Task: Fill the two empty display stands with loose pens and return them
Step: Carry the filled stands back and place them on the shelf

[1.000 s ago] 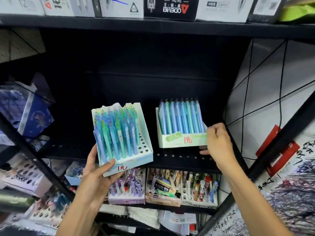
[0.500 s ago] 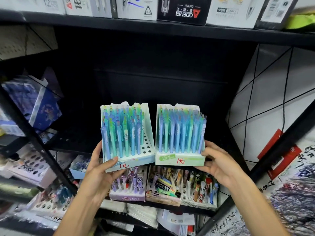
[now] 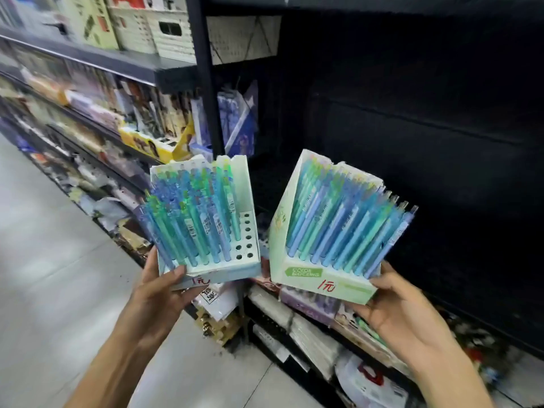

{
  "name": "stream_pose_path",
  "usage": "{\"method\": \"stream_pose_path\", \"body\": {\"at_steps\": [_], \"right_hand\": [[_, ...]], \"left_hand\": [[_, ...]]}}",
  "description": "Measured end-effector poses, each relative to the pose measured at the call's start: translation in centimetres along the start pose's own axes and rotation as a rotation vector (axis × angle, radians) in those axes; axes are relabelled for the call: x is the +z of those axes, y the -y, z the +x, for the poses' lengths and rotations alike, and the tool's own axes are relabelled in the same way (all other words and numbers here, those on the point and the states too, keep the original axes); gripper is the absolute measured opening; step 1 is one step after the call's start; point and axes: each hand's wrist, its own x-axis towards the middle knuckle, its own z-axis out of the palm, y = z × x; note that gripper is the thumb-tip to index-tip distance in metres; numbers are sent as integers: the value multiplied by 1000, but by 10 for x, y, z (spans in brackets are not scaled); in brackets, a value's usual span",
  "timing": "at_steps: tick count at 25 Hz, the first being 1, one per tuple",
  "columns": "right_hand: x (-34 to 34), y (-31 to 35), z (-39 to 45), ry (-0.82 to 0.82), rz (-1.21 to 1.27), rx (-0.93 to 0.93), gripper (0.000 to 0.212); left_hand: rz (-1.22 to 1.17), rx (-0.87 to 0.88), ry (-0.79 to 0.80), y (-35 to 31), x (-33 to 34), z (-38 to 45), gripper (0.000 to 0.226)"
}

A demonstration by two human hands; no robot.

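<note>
Above the left hand (image 3: 160, 295), a pale mint-and-white stand (image 3: 244, 184) dotted with dark round holes carries blue, teal and green pens (image 3: 194, 219). Over the right hand (image 3: 403, 313), a soft green stand (image 3: 321, 282) with red handwritten marking shows blue and turquoise pens (image 3: 344, 231). Behind them, black shelving (image 3: 426, 113); left of the left hand, grey floor (image 3: 44, 260).

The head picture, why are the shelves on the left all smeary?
In the head view, the left shelves are motion-blurred; the two pen stands and both hands look sharper, and the shelf bay behind is deep in shadow.
</note>
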Motion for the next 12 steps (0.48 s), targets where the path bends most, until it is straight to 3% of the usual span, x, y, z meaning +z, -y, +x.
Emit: {"method": "stream_pose_path", "body": {"at_steps": [5,12], "right_hand": [[82,-56,26,133,-64,108,58],[228,-154,63,188,-204,168,40]], "left_hand": [[-4,119,-183,-58,-83,-18,65],[-65,217,-337,-139,-224,-19,52]]}}
